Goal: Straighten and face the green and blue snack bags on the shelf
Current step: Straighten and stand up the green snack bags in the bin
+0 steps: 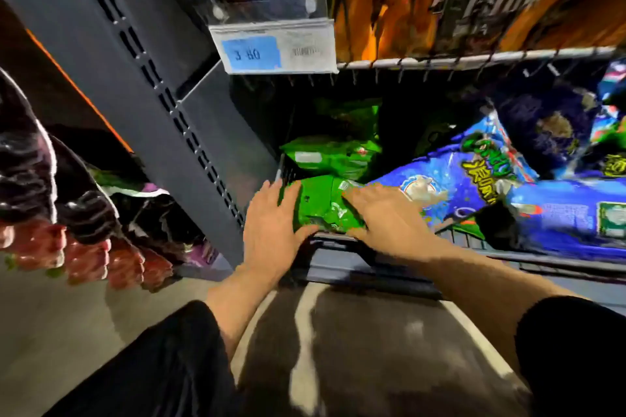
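Note:
A green snack bag (321,203) lies at the front left of the lower wire shelf (338,240). My left hand (271,230) presses its left side, thumb under the front edge. My right hand (386,213) lies flat on its right side, fingers spread. Behind it a second green bag (332,154) lies flat, and a third (352,113) stands in the dark at the back. To the right a blue snack bag (474,183) lies tilted, with more blue bags (569,213) beside it.
A grey slotted upright (152,85) stands left of the shelf. Above hangs a wire shelf of orange bags (389,20) with a price tag (274,49) at its front. Red and dark bags (84,254) fill the bay to the left. Grey floor lies below.

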Demonstrator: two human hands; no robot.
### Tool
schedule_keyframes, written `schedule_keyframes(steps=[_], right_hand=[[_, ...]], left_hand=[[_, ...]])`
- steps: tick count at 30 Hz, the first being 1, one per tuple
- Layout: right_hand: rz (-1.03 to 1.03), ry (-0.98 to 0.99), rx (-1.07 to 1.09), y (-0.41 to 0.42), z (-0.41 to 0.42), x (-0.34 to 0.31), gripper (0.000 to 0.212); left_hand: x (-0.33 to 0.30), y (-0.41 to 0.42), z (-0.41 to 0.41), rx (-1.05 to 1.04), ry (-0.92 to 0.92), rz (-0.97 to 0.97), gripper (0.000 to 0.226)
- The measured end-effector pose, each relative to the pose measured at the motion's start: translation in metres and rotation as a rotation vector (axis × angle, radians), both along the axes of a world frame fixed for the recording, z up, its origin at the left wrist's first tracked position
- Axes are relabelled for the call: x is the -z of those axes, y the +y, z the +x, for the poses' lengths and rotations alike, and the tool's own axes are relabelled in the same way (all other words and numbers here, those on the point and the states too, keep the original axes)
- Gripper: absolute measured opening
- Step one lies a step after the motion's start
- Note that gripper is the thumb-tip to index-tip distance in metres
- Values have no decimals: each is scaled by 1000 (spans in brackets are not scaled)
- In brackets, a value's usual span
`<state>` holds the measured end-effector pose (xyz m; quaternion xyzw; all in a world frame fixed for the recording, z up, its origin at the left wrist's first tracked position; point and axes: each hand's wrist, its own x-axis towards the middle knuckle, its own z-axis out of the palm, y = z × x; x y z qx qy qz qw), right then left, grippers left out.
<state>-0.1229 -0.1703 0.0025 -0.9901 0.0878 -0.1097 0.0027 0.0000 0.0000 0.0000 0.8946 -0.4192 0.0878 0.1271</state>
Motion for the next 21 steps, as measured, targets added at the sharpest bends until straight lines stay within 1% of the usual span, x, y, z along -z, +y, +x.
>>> schedule_keyframes(steps=[1, 2, 3, 4, 5, 6, 8, 9, 10, 11, 12, 16, 18, 20, 21], right_hand=[[-27, -14, -8, 1, 6, 3, 60], [-60, -16, 5, 1, 11, 5, 51], [-69, -16, -5, 2, 14, 9, 38], [-53, -30, 18, 3, 17, 9, 24], [12, -55, 33, 3, 19, 8, 18], [96, -91, 76, 2, 21, 5, 21], [234, -226, 210, -7, 26, -4, 23], [313, -286, 255, -13, 28, -11, 22], [397, -329, 281, -20, 31, -17, 26], [485, -356, 300, -26, 32, -22, 32], [578, -375, 314, -31, 33, -26, 34], [916, -416, 336, -41, 27, -32, 23], [1027, -442, 328, -41, 24, -36, 17], [1123, -484, 330, -40, 22, -39, 9], [1174, -510, 339, -40, 21, -40, 8]], left_hand=[[4, 1, 7, 28, -13, 5, 80], [5, 1, 10, 45, -36, -2, 78], [8, 2, 12, 57, -43, -10, 76], [7, 2, 13, 55, -42, -42, 76], [7, 0, 12, 65, -13, -106, 76], [6, -3, 11, 71, 38, -186, 77], [0, -8, 12, 66, 130, -369, 81], [-5, -11, 14, 57, 172, -448, 82], [-10, -13, 16, 51, 215, -521, 84], [-14, -14, 17, 38, 270, -574, 85], [-17, -16, 17, 22, 349, -605, 88], [-21, -21, 13, 16, 661, -574, 99], [-20, -25, 10, 47, 736, -530, 102], [-19, -29, 8, 62, 764, -499, 104], [-19, -30, 6, 57, 790, -496, 106]])
